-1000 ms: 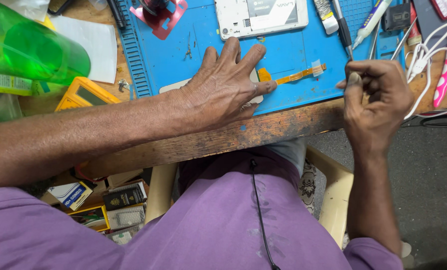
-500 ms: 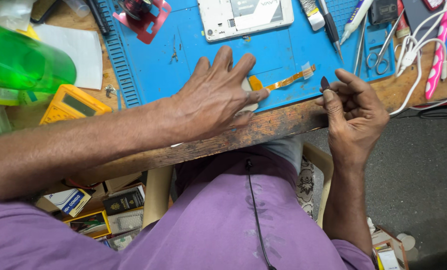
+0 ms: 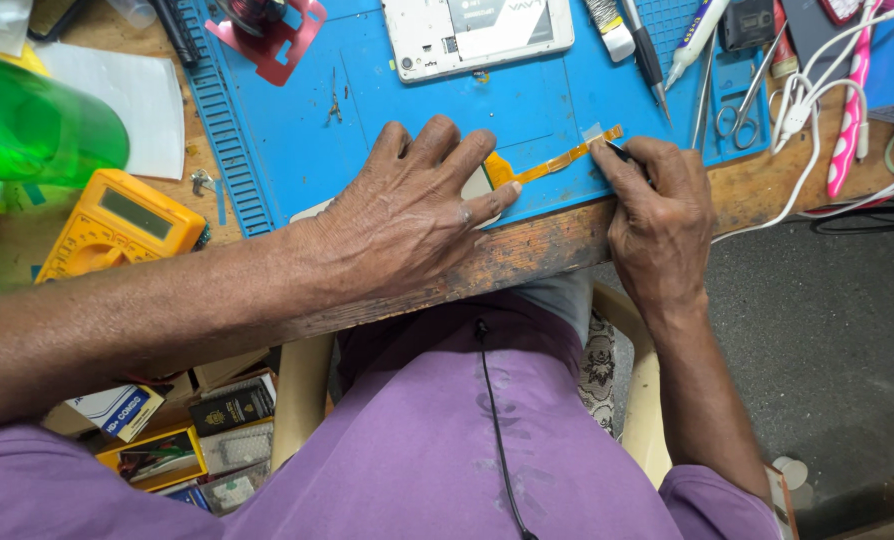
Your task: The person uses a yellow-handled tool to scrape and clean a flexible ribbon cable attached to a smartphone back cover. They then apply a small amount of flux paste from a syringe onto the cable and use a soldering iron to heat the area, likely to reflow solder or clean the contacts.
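A worn wooden table is covered by a blue silicone work mat. A small pale flat part is pinned under the flattened, released left hand. Its thin orange ribbon cable, judged light and tearable, is pinched at its tip by the right hand.

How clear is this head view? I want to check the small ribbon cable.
Head view: even daylight, soft shadows, no strong glare on the blue mat. The orange ribbon cable is sharp between the left hand and right hand. The green bottle at the edge looks blurred and stretched.
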